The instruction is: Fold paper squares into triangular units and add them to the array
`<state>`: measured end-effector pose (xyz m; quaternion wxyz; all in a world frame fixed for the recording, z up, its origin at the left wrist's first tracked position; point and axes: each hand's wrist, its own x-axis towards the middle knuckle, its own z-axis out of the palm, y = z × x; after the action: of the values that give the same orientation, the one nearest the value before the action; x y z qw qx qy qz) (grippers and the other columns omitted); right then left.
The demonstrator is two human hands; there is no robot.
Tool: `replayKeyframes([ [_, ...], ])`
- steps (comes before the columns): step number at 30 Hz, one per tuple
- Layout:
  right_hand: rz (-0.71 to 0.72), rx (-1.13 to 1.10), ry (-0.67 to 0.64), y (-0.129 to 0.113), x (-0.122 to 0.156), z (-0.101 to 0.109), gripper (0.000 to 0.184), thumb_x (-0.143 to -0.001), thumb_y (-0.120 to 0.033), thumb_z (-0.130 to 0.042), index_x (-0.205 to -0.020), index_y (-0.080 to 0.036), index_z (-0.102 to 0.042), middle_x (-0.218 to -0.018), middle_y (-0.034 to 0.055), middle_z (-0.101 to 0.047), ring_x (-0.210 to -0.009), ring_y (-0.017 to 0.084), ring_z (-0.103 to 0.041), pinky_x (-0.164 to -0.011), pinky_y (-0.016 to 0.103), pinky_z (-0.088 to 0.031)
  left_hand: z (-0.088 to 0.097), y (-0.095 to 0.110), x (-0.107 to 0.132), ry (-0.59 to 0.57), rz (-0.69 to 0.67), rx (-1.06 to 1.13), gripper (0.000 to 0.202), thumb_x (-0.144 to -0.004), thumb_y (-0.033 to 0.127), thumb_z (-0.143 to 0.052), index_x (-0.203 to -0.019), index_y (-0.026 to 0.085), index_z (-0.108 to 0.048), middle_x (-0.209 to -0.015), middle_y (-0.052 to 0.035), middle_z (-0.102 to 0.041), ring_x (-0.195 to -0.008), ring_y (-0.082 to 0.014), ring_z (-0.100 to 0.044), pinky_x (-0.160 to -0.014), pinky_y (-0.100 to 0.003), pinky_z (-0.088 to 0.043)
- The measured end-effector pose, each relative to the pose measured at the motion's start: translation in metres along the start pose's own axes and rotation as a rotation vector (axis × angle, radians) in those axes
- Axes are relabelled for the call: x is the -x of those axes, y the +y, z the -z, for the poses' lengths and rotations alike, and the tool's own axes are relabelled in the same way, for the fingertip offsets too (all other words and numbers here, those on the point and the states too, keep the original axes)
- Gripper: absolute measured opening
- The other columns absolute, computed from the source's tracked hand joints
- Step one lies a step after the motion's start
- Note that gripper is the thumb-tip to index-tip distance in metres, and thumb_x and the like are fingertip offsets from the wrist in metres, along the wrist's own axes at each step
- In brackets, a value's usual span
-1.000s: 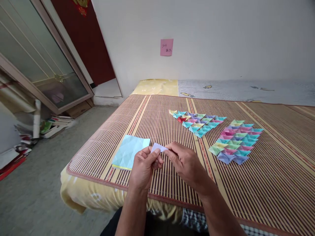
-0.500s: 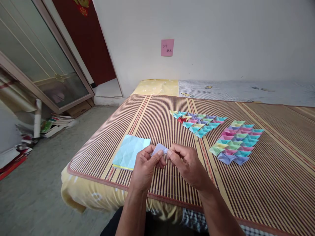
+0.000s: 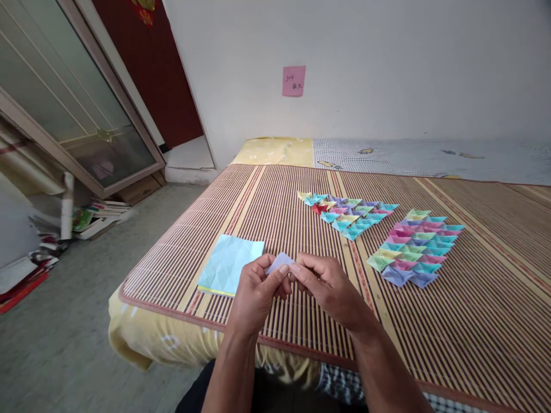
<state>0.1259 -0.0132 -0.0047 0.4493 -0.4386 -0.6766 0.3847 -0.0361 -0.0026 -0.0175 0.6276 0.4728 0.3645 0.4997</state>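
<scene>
Lavender folded paper piece [image 3: 279,263], small and creased, pinched between both hands.

Bright even daylight, wide-angle edge distortion

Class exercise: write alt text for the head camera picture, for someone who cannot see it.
The left hand and right hand pinch a lilac folded paper above a striped mat. A pale blue paper stack lies left of them; two patches of colourful folded pieces lie beyond.
</scene>
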Motion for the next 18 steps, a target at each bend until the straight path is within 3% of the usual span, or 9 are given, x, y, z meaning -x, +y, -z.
replayKeyframes([
  [4, -0.046, -0.056, 0.111, 0.001, -0.002, -0.005, 0.022, -0.096, -0.038, -0.067, -0.083, -0.02, -0.065, -0.065, -0.0032, -0.057, -0.059, 0.014, -0.052, -0.054, 0.026, -0.04, -0.006, -0.001, 0.0, 0.029, -0.005, -0.143, 0.036, -0.084, 0.044, -0.081, -0.068, 0.018, -0.062, -0.054, 0.0002, -0.063, -0.05, -0.0123, -0.054, -0.053, -0.023, -0.041],
  [7, -0.014, -0.059, 0.21, 0.001, -0.003, -0.011, 0.022, -0.096, -0.034, -0.065, -0.079, -0.019, -0.065, -0.067, -0.0017, -0.06, -0.06, 0.014, -0.055, -0.056, 0.025, -0.044, -0.011, 0.0, 0.001, 0.044, 0.014, -0.154, 0.035, -0.082, 0.042, -0.083, -0.067, 0.017, -0.064, -0.056, -0.0016, -0.066, -0.051, -0.0132, -0.057, -0.053, -0.023, -0.044],
  [10, -0.035, -0.116, 0.283, 0.003, -0.004, -0.013, 0.026, -0.096, -0.036, -0.063, -0.076, -0.02, -0.062, -0.063, -0.0032, -0.056, -0.055, 0.013, -0.053, -0.051, 0.024, -0.043, -0.012, 0.002, 0.001, 0.005, 0.022, -0.097, 0.026, -0.081, 0.038, -0.085, -0.078, 0.016, -0.072, -0.062, -0.0032, -0.071, -0.056, -0.015, -0.064, -0.055, -0.023, -0.046],
  [15, -0.022, -0.126, 0.289, 0.006, -0.004, -0.009, 0.025, -0.096, -0.035, -0.062, -0.076, -0.02, -0.062, -0.065, -0.0029, -0.056, -0.057, 0.012, -0.053, -0.051, 0.023, -0.043, -0.012, 0.002, 0.001, -0.034, -0.042, -0.095, 0.024, -0.092, 0.036, -0.073, -0.082, 0.015, -0.074, -0.076, -0.0089, -0.079, -0.059, -0.0165, -0.069, -0.057, -0.024, -0.049],
  [18, -0.019, -0.123, 0.288, 0.007, -0.004, -0.01, 0.025, -0.097, -0.034, -0.063, -0.076, -0.02, -0.062, -0.064, -0.0033, -0.056, -0.057, 0.012, -0.052, -0.051, 0.022, -0.042, -0.012, 0.0, 0.003, -0.01, -0.062, -0.122, 0.024, -0.095, 0.035, -0.07, -0.08, 0.016, -0.073, -0.075, -0.0079, -0.08, -0.059, -0.0165, -0.069, -0.057, -0.024, -0.049],
])
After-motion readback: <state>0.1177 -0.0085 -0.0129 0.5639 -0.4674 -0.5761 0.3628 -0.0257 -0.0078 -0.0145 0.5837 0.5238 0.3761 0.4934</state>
